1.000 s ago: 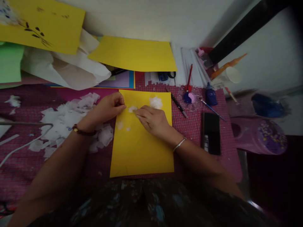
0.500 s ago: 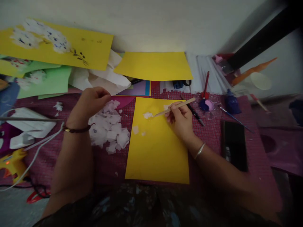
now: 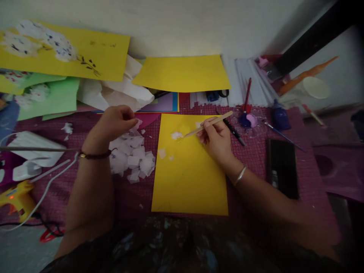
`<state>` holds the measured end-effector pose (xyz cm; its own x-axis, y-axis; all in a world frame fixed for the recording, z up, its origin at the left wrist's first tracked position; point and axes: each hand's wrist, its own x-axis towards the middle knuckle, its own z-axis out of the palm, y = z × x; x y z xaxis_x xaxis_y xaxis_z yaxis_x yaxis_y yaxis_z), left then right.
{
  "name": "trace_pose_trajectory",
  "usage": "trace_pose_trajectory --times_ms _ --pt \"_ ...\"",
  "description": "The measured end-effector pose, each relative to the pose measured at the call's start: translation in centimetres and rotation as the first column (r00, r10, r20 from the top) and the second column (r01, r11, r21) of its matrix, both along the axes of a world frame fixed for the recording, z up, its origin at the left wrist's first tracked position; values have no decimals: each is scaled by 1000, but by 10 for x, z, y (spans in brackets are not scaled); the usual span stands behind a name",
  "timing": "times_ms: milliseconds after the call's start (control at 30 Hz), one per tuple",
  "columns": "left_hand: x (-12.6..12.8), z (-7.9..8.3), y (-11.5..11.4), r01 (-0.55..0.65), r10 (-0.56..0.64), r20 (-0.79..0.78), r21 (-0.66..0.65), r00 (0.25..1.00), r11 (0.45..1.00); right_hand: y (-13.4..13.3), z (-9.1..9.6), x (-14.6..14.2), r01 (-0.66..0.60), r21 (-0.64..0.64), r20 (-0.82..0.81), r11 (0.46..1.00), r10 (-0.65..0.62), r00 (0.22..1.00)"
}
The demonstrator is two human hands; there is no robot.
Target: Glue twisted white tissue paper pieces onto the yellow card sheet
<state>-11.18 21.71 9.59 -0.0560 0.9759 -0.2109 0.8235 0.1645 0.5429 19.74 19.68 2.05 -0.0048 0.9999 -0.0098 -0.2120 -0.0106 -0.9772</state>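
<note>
A sheet of yellow paper [image 3: 189, 178] lies in front of me, with a small white tuft of paper [image 3: 176, 135] stuck up near its top. My right hand [image 3: 217, 138] grips a flat wooden craft stick [image 3: 196, 131], its tip resting by a wet-looking spot beside the tuft. Two small white paper squares [image 3: 162, 153] sit lower on the sheet. My left hand [image 3: 121, 119] hovers over the upper edge of a pile of white tissue paper pieces [image 3: 133, 157]. Its fingers are pinched together; what they hold, if anything, is hidden.
A black marker [image 3: 235, 132], a paint palette [image 3: 250, 120], a paintbrush [image 3: 284, 136] and a phone [image 3: 283, 168] lie on the right. To the left are a yellow glue gun [image 3: 18, 199] and cables. Decorated yellow paper [image 3: 105, 53] and other sheets lean at the back.
My left hand has shifted slightly right and down, towards the yellow sheet. The stick stays near the white tuft in my right hand. The whole view has moved a little.
</note>
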Motion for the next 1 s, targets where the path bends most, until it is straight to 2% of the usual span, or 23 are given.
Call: trace_pose_trajectory --times_ms 100,200,300,400,500,567,667,833,1000 --pt "-3 -1 2 -8 11 -101 37 995 999 0 0 0 -1 2 1 1000 1 1000" --pt "-4 -10 5 -13 10 -155 -20 988 1000 0 -1 0 -15 14 11 1000 15 1000" --pt "-1 -13 6 -51 46 -68 -80 997 995 1 -2 1 -34 15 27 999 33 999" --pt "5 -5 2 -59 69 133 -74 989 995 1 -2 0 -38 14 25 999 37 999" --pt "15 8 -4 -38 57 398 -54 916 998 0 -1 -1 -33 22 2 999 33 999" --pt "24 14 -8 -15 35 489 -44 872 999 0 0 -2 -26 33 -17 999 27 1000" --pt "37 16 -13 41 9 531 -82 847 996 0 1 -3 -36 44 -36 998 38 999" --pt "49 6 -12 85 23 592 -154 805 984 2 0 -4 -59 28 -32 998 60 998" --pt "53 12 -15 145 -34 664 -112 747 983 -3 3 -8 -167 32 -36 985 168 985"
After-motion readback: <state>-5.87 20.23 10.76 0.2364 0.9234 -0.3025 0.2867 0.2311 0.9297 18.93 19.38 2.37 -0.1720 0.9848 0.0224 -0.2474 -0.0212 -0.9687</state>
